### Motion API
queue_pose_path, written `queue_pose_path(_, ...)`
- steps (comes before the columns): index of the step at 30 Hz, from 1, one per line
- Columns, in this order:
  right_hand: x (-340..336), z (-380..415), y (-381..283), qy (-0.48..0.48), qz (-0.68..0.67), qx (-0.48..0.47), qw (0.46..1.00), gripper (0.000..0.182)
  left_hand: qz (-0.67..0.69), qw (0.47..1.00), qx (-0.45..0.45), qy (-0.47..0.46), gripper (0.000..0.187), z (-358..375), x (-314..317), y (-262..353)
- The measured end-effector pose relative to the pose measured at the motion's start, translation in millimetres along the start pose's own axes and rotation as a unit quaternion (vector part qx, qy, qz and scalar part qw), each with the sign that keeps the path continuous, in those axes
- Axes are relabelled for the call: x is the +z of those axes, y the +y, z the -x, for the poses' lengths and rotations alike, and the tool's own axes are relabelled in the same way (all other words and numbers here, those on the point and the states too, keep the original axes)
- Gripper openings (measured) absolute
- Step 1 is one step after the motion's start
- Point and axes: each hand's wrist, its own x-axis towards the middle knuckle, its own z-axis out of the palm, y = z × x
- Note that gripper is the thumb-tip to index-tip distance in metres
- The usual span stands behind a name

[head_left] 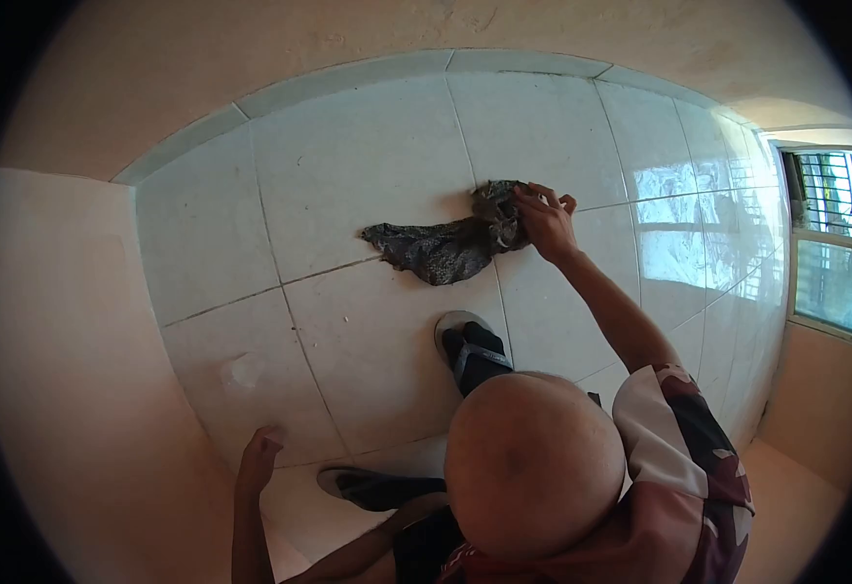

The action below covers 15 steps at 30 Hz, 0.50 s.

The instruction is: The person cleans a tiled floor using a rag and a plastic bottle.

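A dark patterned rag (436, 253) lies crumpled on the white tiled floor, one end trailing left. My right hand (548, 222) presses down on its bunched right end, fingers closed around the cloth. My left hand (259, 459) is held at the lower left, apart from the rag, its fingers curled in with nothing visible in them. One foot in a dark sock and a sandal (467, 348) is just below the rag. The other sandalled foot (377, 487) stands lower down, partly hidden by my leg.
Pale tiles (348, 156) with dark grout lines run up to a low skirting (348, 86) along the wall. Another wall (66, 311) rises at the left. A barred window (828, 238) at the right throws bright reflections on the floor. Small specks of dirt dot the tiles.
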Motion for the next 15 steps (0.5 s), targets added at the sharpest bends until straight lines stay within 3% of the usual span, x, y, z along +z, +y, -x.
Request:
queue_pose_path(1,-22.7,6.4,7.5,-0.021,0.048,-0.002,0.999,0.034,0.0,1.0,-0.003,-0.002,0.038,2.5,-1.7,-6.0)
queue_pose_path(3,-25.8,-4.5,42.3,0.048,0.137,0.161,0.976,0.028,-0.002,0.999,-0.001,-0.035,0.036,1.8,-2.0,-12.1)
queue_pose_path(4,5.2,-10.4,84.0,0.117,0.115,0.194,0.967,0.025,0.001,0.999,-0.004,-0.035,0.036,2.1,0.9,-8.4)
queue_pose_path(7,7.5,-41.1,10.8,0.085,0.093,0.232,0.965,0.025,0.069,0.998,0.009,0.009,0.033,-11.8,3.3,7.5)
queue_pose_path(8,1.1,-30.8,-6.1,0.039,0.039,0.108,0.993,0.025,0.01,0.999,0.031,0.027,0.032,-12.8,4.7,4.5)
queue_pose_path(9,-4.2,-24.2,2.1,0.038,0.038,0.113,0.992,0.025,-0.049,0.997,0.05,0.042,0.033,-9.6,4.5,1.7)
queue_pose_path(11,-20.5,-20.9,36.5,0.04,0.105,0.137,0.984,0.027,-0.039,0.999,0.034,0.01,0.031,5.7,-6.4,19.7)
queue_pose_path(13,-15.5,-42.1,25.2,0.055,0.103,0.128,0.985,0.028,-0.019,0.999,0.02,-0.016,0.032,5.3,-6.5,24.7)
queue_pose_path(15,2.4,-50.3,2.8,0.073,0.091,0.129,0.985,0.03,0.07,0.995,-0.073,-0.024,0.038,1.2,-16.6,17.2)
